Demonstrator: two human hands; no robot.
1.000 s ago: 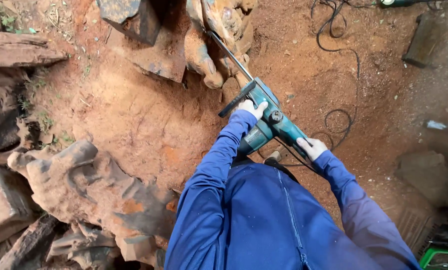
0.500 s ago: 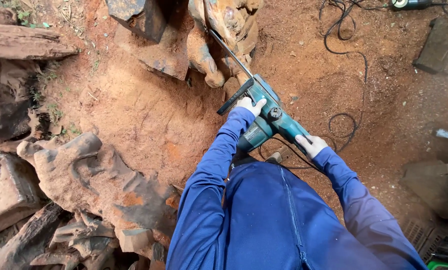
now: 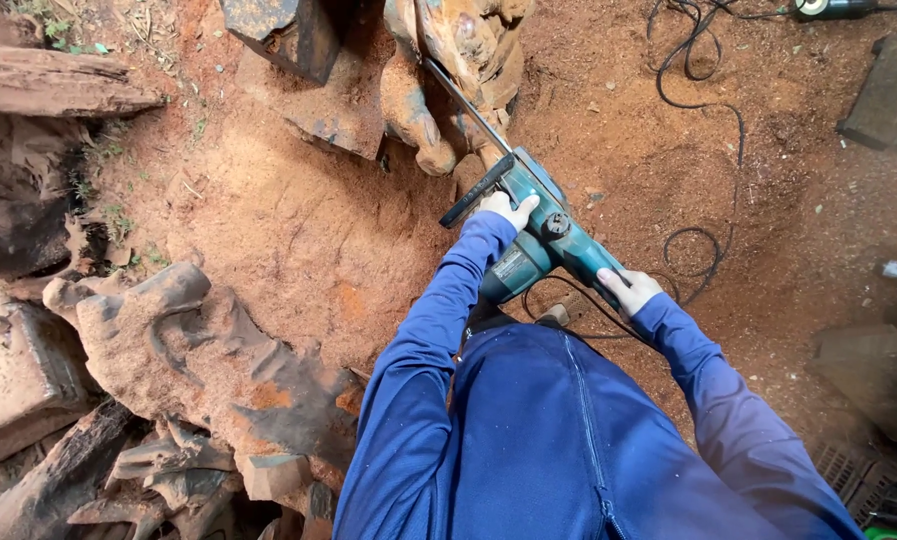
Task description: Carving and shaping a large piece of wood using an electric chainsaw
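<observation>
Moved: little change since the earlier frames; view drifted slightly, saw and both hands hold the same pose, bar still into the wood.
Saw: teal electric chainsaw [image 3: 538, 235], centre of scene, pointing far-left, body angled down toward the near right.
Bar: thin bar [image 3: 463, 100] runs from the saw body into the stump [image 3: 448, 60] at the far centre; tip hidden in the wood.
Left hand: left hand [image 3: 506, 208] clenched over the black front handle [image 3: 476, 190], fingers wrapped.
Right hand: right hand [image 3: 628, 290] closed on the rear grip; trigger finger not visible.
Handling: judged rigid, fairly heavy, nose-heavy with the bar out. Hold at front handle plus rear grip only; keep off bar and chain.
Cord: black cable [image 3: 713, 150] trails from the rear, loops on the dirt to the right and runs to the far right edge. Snag risk near the right foot side.
Edges: carved root pieces [image 3: 188, 340] crowd the near left; dark slabs [image 3: 893, 90] at far right and near right.
Room: open red dirt [image 3: 298, 230] left of the saw and around the cable; tight at the stump.
</observation>
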